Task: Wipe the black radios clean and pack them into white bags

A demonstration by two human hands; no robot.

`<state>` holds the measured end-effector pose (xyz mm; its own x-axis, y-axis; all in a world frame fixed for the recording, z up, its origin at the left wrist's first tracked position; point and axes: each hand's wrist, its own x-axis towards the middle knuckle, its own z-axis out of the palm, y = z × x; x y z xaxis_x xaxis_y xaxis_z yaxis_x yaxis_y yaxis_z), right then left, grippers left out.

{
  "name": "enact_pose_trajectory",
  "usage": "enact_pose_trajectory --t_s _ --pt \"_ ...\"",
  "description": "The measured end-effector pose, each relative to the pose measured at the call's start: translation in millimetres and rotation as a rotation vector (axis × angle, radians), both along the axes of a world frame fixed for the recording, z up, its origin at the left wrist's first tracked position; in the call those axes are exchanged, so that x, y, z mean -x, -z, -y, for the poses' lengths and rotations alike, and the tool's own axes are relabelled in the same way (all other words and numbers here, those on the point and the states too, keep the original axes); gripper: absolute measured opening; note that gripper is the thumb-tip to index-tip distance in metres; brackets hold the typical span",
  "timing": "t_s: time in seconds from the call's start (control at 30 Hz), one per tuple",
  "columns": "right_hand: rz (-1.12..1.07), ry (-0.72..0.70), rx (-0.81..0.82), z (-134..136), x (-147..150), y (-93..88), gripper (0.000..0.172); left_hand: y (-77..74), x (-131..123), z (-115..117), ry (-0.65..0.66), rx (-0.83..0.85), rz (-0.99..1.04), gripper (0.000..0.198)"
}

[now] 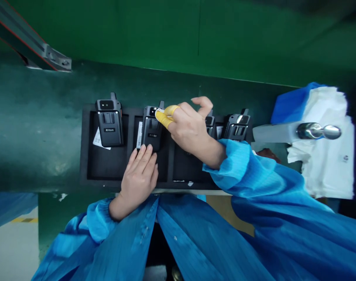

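Observation:
A black two-way radio marked "Riton" lies face down in a black foam tray, its camera end away from me. My left hand lies flat, its fingertips on the radio's near end. Yellow covers wrap two fingers of my right hand, which is closed in a pinch. Its fingertips press a small white wipe against the radio beside the camera lenses; most of the wipe is hidden. To the left rests another such radio. My right hand partly hides a third radio.
Farther right in the tray is another radio. A clear bottle with a metal pump top stands by white cloths and a blue box. A metal frame post rises at the back left of the green bench.

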<state>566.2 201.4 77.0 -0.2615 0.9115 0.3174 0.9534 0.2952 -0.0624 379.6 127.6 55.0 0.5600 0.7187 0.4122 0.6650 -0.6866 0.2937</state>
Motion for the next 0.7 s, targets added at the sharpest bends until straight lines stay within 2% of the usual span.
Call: enact_pose_trajectory --t_s 0.3,0.7 --pt "-0.014 0.035 -0.042 -11.8 25.7 -1.2 0.032 -2.2 -1.3 -0.7 -0.012 -0.036 -0.025 0.034" --pt "-0.046 0.162 -0.106 7.6 13.7 14.5 0.033 -0.7 -0.2 -1.1 -0.002 -0.034 -0.026 0.035"
